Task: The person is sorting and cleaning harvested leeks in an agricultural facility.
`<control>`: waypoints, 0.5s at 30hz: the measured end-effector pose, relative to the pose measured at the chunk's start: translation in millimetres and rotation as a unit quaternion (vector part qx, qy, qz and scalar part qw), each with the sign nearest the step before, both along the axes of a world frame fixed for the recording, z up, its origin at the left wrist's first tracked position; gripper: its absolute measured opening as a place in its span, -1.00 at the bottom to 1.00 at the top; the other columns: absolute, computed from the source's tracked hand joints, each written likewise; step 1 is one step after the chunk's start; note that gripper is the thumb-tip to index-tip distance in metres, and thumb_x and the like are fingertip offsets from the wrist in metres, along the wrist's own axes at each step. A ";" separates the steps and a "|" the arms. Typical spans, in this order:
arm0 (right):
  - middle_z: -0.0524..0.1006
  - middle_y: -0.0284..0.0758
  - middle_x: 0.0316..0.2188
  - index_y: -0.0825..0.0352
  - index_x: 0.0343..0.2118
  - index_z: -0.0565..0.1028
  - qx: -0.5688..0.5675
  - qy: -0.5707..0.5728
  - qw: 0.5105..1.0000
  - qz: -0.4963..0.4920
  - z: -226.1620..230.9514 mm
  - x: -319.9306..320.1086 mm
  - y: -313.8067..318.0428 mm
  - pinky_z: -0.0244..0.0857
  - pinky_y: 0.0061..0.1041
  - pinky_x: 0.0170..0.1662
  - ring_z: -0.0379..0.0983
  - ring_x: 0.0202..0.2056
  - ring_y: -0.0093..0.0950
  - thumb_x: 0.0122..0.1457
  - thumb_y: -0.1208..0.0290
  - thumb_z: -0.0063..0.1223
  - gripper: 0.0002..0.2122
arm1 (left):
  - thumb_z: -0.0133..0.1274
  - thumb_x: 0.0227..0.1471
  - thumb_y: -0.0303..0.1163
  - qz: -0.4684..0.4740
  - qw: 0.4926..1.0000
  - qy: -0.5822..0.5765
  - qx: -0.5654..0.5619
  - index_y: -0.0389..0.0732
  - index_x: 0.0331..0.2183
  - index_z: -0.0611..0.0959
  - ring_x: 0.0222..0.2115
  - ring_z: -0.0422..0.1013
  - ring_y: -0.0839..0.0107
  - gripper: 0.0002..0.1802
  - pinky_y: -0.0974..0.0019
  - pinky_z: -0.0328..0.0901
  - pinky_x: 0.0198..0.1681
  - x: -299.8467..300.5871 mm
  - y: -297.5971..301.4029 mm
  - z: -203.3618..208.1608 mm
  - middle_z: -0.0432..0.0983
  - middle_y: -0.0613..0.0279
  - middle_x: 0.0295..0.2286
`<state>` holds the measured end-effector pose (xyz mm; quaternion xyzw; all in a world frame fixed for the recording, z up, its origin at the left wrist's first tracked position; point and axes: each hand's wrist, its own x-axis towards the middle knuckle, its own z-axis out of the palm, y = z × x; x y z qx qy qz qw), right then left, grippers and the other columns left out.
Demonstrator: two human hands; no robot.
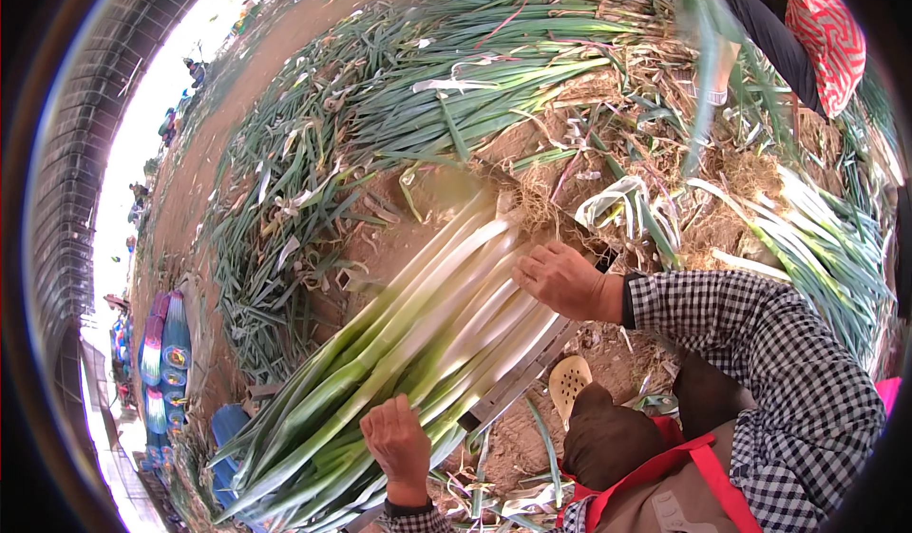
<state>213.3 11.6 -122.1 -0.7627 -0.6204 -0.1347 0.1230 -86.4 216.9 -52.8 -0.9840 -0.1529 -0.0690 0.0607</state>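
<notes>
A thick bundle of long green onions (418, 343) lies slantwise on a low metal stand (522, 381), white root ends toward the far right and green leaves toward the near left. My right hand (562, 284) is bent over the white stalks close to the root ends, fingers curled onto them. Against the near side of the green leaves, my left hand (394, 443) is closed with its fingers curled; what they hold is hidden. The roots at the far end are partly blurred.
Beyond the stand lies a broad heap of green onions (494, 77) on the soil. Another person (822, 39) at the far right holds blurred green leaves. Trimmed onions (807, 229) lie at right. Wrapped bundles (163, 371) stand at left, and a blue object (228, 433) sits beside the leaves.
</notes>
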 end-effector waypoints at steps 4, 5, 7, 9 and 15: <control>0.52 -0.28 -0.23 0.33 -0.32 0.56 -0.103 -0.001 0.994 -0.038 1.8 18.9 13.5 0.30 -0.41 -0.14 0.42 -0.18 -0.40 0.10 0.41 -0.02 -0.84 | 0.17 -0.06 -0.43 -0.023 0.997 -0.040 0.060 -0.28 -0.23 0.56 -0.31 0.37 0.19 -0.71 0.14 0.25 -0.17 20.4 -2.4 -19.4 0.43 0.16 -0.38; 0.51 -0.28 -0.27 0.33 -0.36 0.57 -0.064 -0.007 0.997 -0.032 1.4 22.1 16.7 0.31 -0.42 -0.15 0.41 -0.19 -0.39 0.09 0.41 -0.01 -0.85 | 0.14 -0.03 -0.43 -0.019 0.996 -0.054 0.066 -0.29 -0.23 0.57 -0.31 0.37 0.18 -0.73 0.15 0.25 -0.19 28.5 0.3 -19.2 0.44 0.15 -0.37; 0.49 -0.30 -0.36 0.31 -0.47 0.57 -0.059 0.002 0.998 -0.029 -1.3 21.0 17.1 0.31 -0.44 -0.14 0.37 -0.20 -0.38 0.06 0.40 0.01 -0.86 | 0.14 -0.03 -0.43 -0.019 0.998 -0.040 0.037 -0.29 -0.23 0.57 -0.30 0.37 0.18 -0.73 0.13 0.25 -0.18 30.4 -1.8 -16.6 0.44 0.14 -0.37; 0.49 -0.30 -0.36 0.30 -0.48 0.57 -0.086 -0.016 0.996 -0.016 1.0 14.7 6.9 0.32 -0.46 -0.17 0.38 -0.22 -0.39 0.05 0.39 0.02 -0.87 | 0.14 -0.04 -0.44 -0.051 0.999 -0.017 -0.005 -0.26 -0.22 0.60 -0.27 0.36 0.16 -0.73 0.12 0.26 -0.17 23.9 -4.3 -21.8 0.43 0.13 -0.35; 0.49 -0.33 -0.42 0.30 -0.52 0.56 -0.109 -0.035 0.993 -0.012 -1.7 15.8 10.0 0.37 -0.52 -0.35 0.42 -0.34 -0.44 0.06 0.39 0.03 -0.86 | 0.15 -0.04 -0.43 -0.072 0.995 -0.066 0.011 -0.18 -0.22 0.66 -0.24 0.35 0.19 -0.75 0.13 0.26 -0.12 20.5 13.4 -37.1 0.40 0.20 -0.31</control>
